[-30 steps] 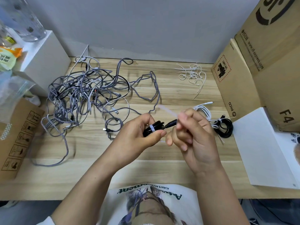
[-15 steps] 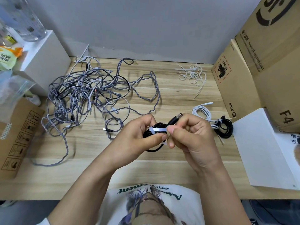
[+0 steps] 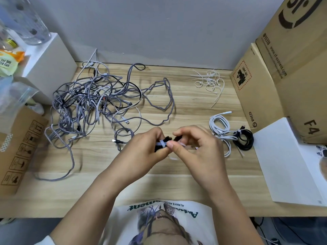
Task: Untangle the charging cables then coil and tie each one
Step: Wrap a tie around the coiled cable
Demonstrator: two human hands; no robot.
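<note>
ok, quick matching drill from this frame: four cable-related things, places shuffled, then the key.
1. black cable bundle
2. grey tangle
3. spare zip ties
4. coiled white cable

A. far right of desk, near the cardboard box
B. held between left hand and right hand
C. left part of desk
D. desk, right of the hands

Pairs: 1-B, 2-C, 3-A, 4-D

We are looking at a makeshift packing or storage corner: a wooden desk (image 3: 177,188) standing against a plain grey wall, courier cardboard boxes (image 3: 290,71) stacking up at its right end, a taped carton (image 3: 17,152) leaning at its left.
</note>
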